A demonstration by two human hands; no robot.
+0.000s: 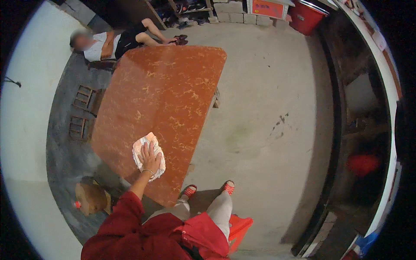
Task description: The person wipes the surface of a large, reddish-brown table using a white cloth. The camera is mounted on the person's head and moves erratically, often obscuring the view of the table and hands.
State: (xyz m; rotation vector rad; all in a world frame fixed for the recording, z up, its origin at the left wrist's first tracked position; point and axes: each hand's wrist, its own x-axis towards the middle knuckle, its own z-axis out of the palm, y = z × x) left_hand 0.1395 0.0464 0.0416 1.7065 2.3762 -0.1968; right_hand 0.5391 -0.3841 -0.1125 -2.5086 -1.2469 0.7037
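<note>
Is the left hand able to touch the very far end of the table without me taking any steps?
Probably not: the left hand lies on the pale cloth near the close end, and most of the table stretches beyond it.

A person (104, 45) in a white shirt and black shorts sits at the upper left, arms folded, feet near a pair of dark sandals (181, 40). Below, along the left side, stand two wooden chairs (82, 97), and further down a brown box (89, 198) with a small red cap (77, 204) at its left edge. Across the far side run a shoe rack (193, 7), grey blocks (236, 18) and a red bin (305, 18). Dark smudges (281, 122) mark the concrete floor (255, 82) — a dark cabinet (342, 143) lines the right.
</note>
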